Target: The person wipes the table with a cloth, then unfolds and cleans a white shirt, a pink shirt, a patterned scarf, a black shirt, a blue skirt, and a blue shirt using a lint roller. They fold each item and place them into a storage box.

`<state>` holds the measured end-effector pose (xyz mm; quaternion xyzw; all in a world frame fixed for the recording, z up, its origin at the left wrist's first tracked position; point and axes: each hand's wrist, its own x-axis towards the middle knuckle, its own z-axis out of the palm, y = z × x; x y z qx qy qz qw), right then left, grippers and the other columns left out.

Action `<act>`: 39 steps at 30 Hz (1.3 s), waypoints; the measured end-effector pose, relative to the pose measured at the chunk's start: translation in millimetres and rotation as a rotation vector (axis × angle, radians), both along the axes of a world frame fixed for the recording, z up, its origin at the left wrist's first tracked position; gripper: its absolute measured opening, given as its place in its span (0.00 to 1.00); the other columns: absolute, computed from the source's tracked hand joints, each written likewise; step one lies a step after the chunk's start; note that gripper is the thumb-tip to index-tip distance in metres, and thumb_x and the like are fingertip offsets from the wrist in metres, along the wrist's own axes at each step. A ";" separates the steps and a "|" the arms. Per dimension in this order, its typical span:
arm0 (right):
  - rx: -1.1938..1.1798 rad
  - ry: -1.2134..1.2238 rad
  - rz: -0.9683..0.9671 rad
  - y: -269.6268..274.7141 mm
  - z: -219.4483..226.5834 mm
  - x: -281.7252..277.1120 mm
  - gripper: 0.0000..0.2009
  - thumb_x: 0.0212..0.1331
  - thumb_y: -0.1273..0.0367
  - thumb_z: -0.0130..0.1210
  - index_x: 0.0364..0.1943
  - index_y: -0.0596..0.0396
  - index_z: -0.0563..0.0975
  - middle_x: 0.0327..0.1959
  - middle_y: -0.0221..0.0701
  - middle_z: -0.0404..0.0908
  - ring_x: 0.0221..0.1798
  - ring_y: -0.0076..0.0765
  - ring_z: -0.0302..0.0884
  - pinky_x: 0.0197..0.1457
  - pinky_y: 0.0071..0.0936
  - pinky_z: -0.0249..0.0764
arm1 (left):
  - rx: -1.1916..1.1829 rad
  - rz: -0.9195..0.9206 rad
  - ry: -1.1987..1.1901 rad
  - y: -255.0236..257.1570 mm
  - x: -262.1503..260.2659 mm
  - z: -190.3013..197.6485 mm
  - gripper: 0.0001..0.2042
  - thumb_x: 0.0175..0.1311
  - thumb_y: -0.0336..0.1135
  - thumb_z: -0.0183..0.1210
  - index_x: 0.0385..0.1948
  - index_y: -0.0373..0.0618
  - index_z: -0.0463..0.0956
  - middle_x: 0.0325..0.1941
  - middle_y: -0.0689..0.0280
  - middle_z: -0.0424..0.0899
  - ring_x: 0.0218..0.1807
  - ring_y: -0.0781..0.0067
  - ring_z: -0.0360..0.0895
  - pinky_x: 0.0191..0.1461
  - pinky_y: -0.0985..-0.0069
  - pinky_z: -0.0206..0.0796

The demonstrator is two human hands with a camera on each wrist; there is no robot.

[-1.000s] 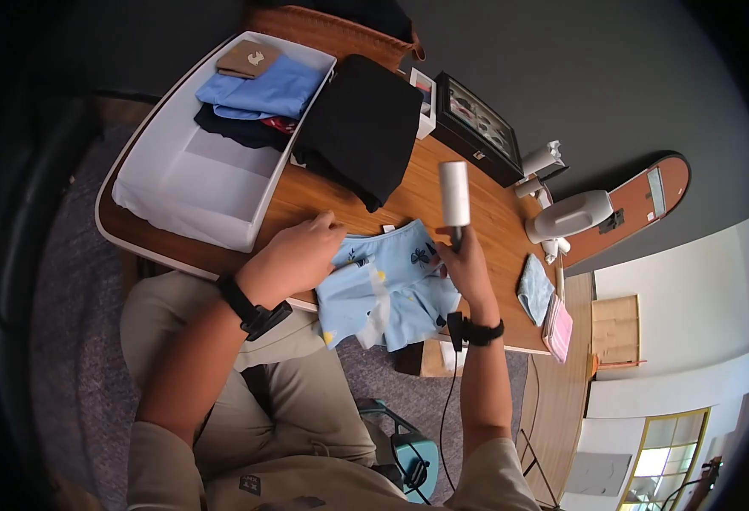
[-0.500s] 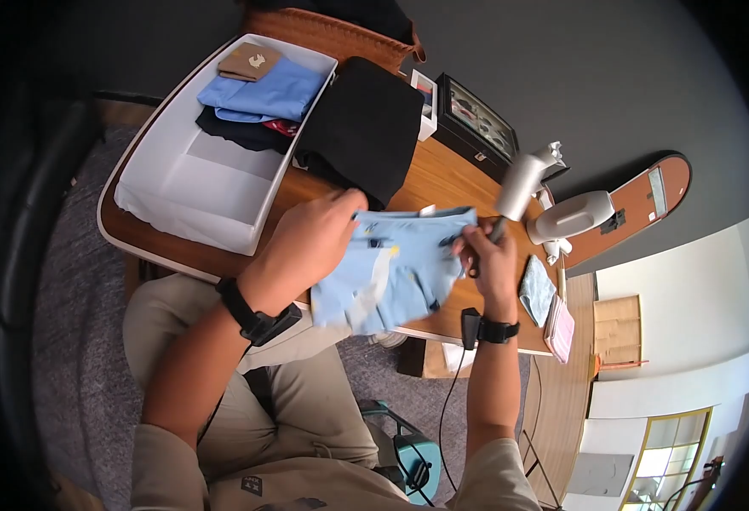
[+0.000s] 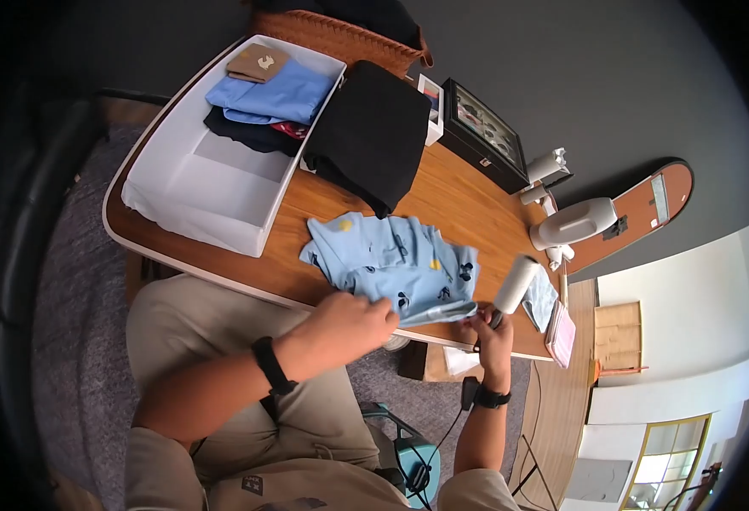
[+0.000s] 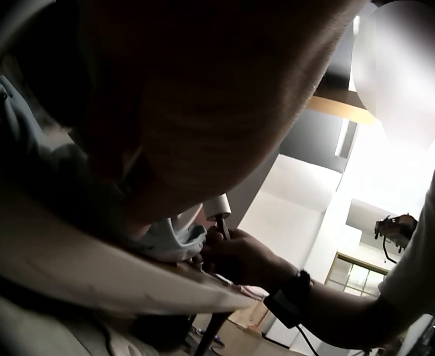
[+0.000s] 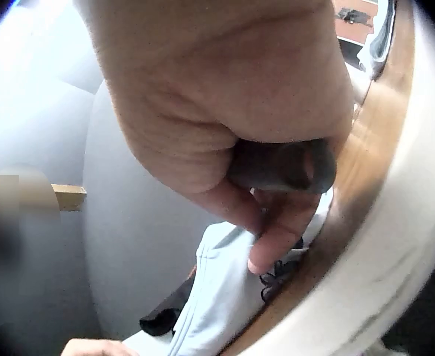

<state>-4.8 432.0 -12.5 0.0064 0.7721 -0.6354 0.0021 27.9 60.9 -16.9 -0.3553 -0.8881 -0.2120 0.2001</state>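
Observation:
Light blue patterned shorts lie spread and wrinkled on the wooden table, near its front edge. My left hand pinches their near edge with curled fingers; the fingertips are partly hidden. At the right end of that edge, my right hand grips the dark handle of a white lint roller and also pinches the cloth. In the right wrist view the handle lies across the palm, with thumb and finger at the shorts. The left wrist view is dark, with the roller beyond my left hand.
A white bin with folded clothes stands at the left, beside a black folded garment. Behind are a display case and a white bottle. Folded cloths lie at the right end.
The shorts have gone from hanging between my hands to lying across the table, their body away from me. Both hands have come down toward the front edge; the roller has lowered too.

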 end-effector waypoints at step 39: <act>0.877 0.385 0.149 -154.2 -7.7 100.0 0.21 0.69 0.82 0.55 0.64 0.74 0.69 0.51 0.61 0.76 0.47 0.70 0.81 0.48 0.52 0.82 | -0.095 0.404 -0.328 -8.0 -6.2 -22.0 0.66 0.46 0.71 0.75 0.71 0.11 0.61 0.82 0.26 0.56 0.87 0.31 0.50 0.88 0.38 0.42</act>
